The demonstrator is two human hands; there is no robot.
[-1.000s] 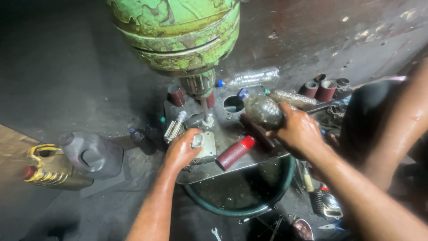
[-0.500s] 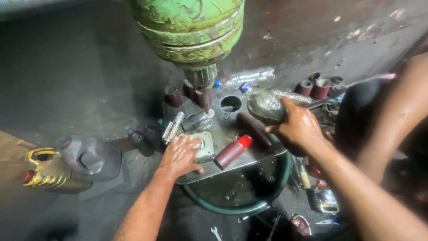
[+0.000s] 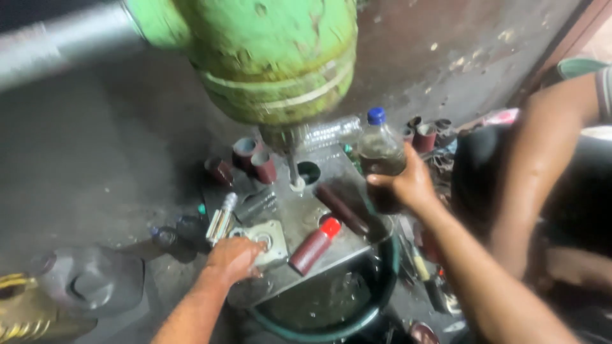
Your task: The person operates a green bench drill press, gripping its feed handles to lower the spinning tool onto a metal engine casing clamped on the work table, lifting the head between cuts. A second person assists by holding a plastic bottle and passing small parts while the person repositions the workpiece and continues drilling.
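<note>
My left hand (image 3: 233, 258) presses down on a small square metal plate with a round hole (image 3: 264, 241), which lies on the steel table (image 3: 299, 216) of a drill press. My right hand (image 3: 408, 185) grips a clear plastic bottle with a blue cap (image 3: 380, 150) and dark liquid inside, held upright beside the drill bit (image 3: 292, 169). The big green drill head (image 3: 274, 60) hangs above the table. A dark red cylinder with a red cap (image 3: 314, 245) lies on the table between my hands.
A green-rimmed basin (image 3: 357, 306) sits under the table's front edge. Several dark red sleeves (image 3: 252, 159) stand at the back. A grey jug (image 3: 89, 280) and a yellow can (image 3: 19, 312) lie at the left. A second person's arm (image 3: 542, 159) is at right.
My right hand has lifted the bottle from lying tilted to upright and raised it. The view has moved closer and lower; my left hand stays on the plate.
</note>
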